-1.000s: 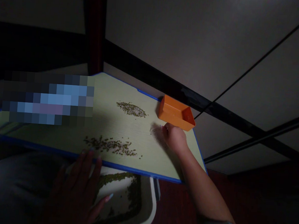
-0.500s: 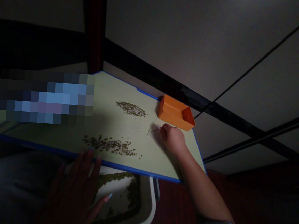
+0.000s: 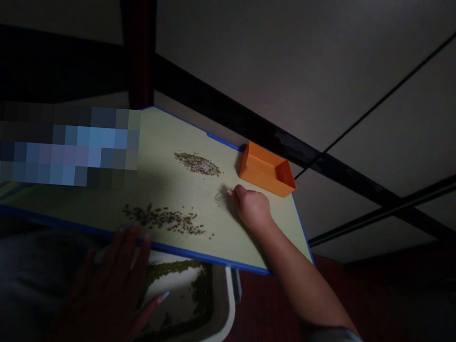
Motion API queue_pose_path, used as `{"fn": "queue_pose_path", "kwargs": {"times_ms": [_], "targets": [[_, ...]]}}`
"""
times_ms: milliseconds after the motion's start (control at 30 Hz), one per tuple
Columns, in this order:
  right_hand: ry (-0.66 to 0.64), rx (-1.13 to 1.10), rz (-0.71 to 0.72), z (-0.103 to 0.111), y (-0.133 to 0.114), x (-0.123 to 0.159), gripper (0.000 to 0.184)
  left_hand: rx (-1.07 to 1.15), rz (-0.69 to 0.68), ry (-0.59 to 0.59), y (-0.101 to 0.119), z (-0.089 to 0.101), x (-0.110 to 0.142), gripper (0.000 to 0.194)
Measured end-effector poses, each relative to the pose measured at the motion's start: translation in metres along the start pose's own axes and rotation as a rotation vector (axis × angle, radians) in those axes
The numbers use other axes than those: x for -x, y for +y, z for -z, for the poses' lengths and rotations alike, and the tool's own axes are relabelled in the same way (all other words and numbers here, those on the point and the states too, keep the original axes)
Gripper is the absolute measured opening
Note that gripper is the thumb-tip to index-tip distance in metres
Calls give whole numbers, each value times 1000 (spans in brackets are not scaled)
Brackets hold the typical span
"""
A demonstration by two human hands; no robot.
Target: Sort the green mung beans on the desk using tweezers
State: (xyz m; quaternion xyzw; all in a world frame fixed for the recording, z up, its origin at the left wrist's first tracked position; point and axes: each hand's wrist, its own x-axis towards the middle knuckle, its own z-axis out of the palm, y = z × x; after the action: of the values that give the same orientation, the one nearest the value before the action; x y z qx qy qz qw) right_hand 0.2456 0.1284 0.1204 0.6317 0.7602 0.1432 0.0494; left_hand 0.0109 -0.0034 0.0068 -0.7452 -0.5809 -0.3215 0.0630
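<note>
- Just beside the orange box (image 3: 262, 178), the right hand (image 3: 253, 209) curls tight, fingertips pinching a thin wiry loop (image 3: 222, 195) over the pale board (image 3: 239, 239)!
- Across that board, two grain patches: far patch (image 3: 198, 163), near patch (image 3: 164, 218).
- Left hand (image 3: 107, 272), fingers spread at the near edge, above the white tub (image 3: 229, 306); palm hidden, can't tell what's held.

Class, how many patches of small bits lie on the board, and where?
2: the far patch left of the orange box; the near patch by the left hand. Pixelation may hide more.
</note>
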Motion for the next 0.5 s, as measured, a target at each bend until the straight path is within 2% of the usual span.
{"fn": "queue_pose_path", "kwargs": {"times_ms": [133,333,500], "targets": [[22,9,142,1,2,4,36,-6,-7,-3,-2,-2,0,86],[70,10,275,1,3,9,40,4,13,-7,0,-2,1,86],[144,-16,446,-3,6,9,36,4,1,-7,-1,-1,1,84]]}}
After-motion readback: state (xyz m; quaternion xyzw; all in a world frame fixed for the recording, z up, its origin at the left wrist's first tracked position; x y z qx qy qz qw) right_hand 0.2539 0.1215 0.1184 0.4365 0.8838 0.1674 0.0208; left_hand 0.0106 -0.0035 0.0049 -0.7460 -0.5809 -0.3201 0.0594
